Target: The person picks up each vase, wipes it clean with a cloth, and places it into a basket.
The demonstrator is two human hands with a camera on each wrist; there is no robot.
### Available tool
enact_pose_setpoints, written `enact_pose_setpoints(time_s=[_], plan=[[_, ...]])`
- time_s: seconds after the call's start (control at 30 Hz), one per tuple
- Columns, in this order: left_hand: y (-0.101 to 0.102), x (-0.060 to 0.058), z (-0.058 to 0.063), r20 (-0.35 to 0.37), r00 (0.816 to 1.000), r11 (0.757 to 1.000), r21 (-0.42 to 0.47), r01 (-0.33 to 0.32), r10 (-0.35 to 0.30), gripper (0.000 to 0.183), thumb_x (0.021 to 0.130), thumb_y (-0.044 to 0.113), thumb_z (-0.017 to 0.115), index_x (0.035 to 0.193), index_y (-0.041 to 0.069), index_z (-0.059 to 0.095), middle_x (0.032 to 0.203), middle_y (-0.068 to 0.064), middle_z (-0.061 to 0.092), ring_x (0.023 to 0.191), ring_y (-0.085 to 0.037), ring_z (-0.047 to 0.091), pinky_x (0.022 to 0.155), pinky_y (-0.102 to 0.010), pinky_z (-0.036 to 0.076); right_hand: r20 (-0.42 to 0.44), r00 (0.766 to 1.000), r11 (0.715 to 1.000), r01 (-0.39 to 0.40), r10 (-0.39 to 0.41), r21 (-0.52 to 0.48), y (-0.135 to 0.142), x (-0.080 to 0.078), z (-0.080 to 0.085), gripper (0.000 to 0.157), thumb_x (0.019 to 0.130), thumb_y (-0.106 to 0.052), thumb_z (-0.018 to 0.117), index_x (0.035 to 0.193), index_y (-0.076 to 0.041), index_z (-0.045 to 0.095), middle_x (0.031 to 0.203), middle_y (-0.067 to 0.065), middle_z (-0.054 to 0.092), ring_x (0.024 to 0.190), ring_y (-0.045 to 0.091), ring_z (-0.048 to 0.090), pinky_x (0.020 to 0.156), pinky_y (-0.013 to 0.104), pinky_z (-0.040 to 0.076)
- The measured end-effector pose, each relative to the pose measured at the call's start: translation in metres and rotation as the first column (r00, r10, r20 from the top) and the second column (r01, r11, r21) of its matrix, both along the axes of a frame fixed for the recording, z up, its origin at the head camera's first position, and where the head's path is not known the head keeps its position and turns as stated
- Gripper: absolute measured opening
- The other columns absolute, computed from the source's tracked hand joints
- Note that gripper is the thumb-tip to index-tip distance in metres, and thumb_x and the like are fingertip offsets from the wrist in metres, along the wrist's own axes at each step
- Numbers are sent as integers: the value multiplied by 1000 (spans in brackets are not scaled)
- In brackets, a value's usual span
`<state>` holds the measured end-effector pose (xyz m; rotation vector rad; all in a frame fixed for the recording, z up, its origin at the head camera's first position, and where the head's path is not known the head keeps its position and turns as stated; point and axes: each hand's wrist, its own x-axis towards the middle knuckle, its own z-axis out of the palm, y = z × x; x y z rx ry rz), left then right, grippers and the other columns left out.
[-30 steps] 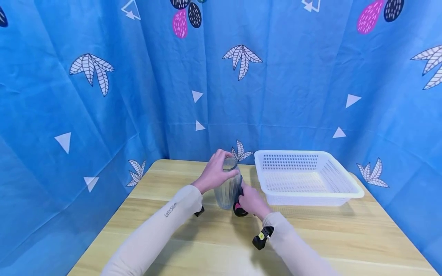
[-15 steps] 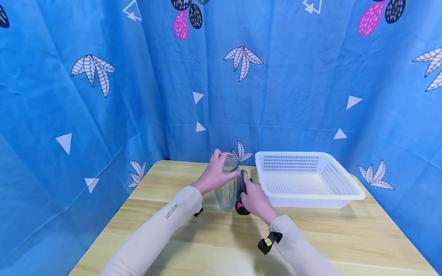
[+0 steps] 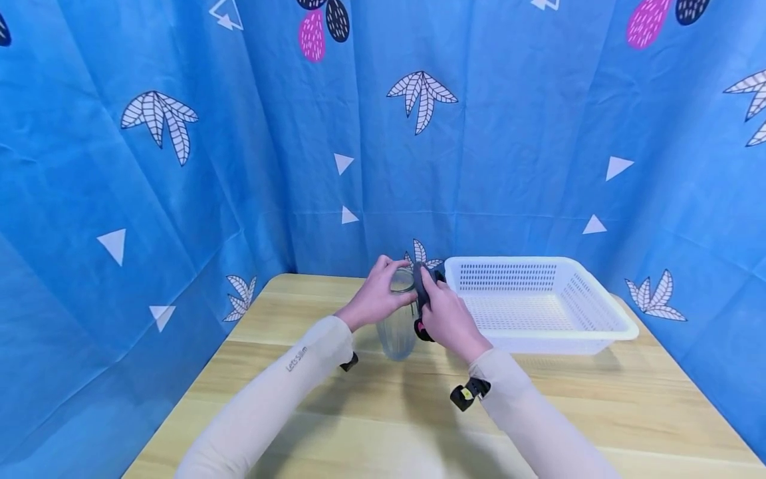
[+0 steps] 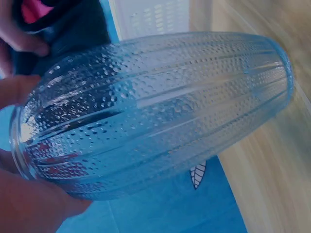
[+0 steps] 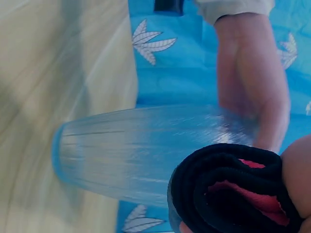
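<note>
Our right hand (image 3: 447, 317), gripping the roll (image 3: 423, 287), rose to the two-o'clock side of the vase (image 3: 397, 337); our left hand (image 3: 377, 294), gripping it, should brace.

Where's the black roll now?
In the head view, the black roll is in the right hand, right of the glass vase, left of the white basket.

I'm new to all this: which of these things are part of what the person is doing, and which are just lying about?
Seemingly in use:
- glass vase, gripped near its mouth by the left hand
- rolled dark cloth, held by the right hand

Apparently just there:
- white basket, untouched
- blue curtain, behind the table
</note>
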<state>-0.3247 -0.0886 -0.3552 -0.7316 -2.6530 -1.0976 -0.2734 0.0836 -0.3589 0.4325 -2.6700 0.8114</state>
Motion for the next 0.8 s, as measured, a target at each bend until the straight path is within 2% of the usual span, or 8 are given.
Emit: enact_pose_setpoints(time_s=[0.13,0.23,0.33,0.43,0.53,0.63,0.73,0.8], plan=[[0,-2,-1,12,1000,1000,-2,8,-8,71,87,32,77,148,13,47,126,-7,42,117,-24,47,100,-42,45,113,993,1000,17,-17,4,0,-12,-13,72,94,-5,58,159,-5,27,126,30,63,92,35,68,79,48,56],[0,-3,-2,19,1000,1000,4,-10,10,70,86,34,77,147,16,48,133,-2,39,120,-22,49,103,-44,45,155,988,1000,13,-10,-22,1,-18,-26,73,92,-3,57,158,-3,27,116,28,67,84,32,67,75,47,55],[-1,-3,-4,32,999,999,13,-37,37,70,85,39,77,145,18,47,137,-3,37,123,-24,50,104,-48,45,211,977,999,-2,12,-50,1,-20,-41,71,92,-3,56,157,0,27,106,28,69,75,29,66,70,44,54],[-3,-2,-5,50,997,998,14,-64,64,75,85,47,76,146,17,45,137,-7,37,120,-27,53,102,-50,47,282,959,998,-24,37,-50,0,-21,-58,68,94,-4,54,156,3,28,110,27,69,74,26,65,69,41,53],[-3,-1,-7,69,993,995,10,-102,101,83,82,56,76,147,17,42,136,-9,37,117,-27,53,101,-51,48,293,955,999,-46,50,-22,-2,-20,-75,65,91,-4,55,152,6,35,120,28,66,83,27,65,73,43,53],[-2,0,-9,71,987,989,21,-146,145,90,79,59,78,149,17,41,135,-9,39,114,-25,52,100,-49,48,289,956,999,-46,51,-26,-2,-18,-83,65,90,-3,56,151,8,36,127,31,63,91,31,65,79,47,53],[-1,1,-9,51,983,984,31,-178,176,95,74,60,81,149,17,42,134,-8,43,112,-23,52,99,-46,49,283,958,999,-23,35,-43,1,-16,-82,67,90,-3,55,153,6,34,135,31,59,100,32,65,84,48,52],[1,1,-8,34,982,982,30,-186,185,97,73,60,83,150,17,42,134,-8,46,113,-23,52,99,-45,49,272,962,999,-6,18,-44,3,-13,-77,68,91,-5,55,154,4,32,136,29,58,99,31,65,83,47,53]])
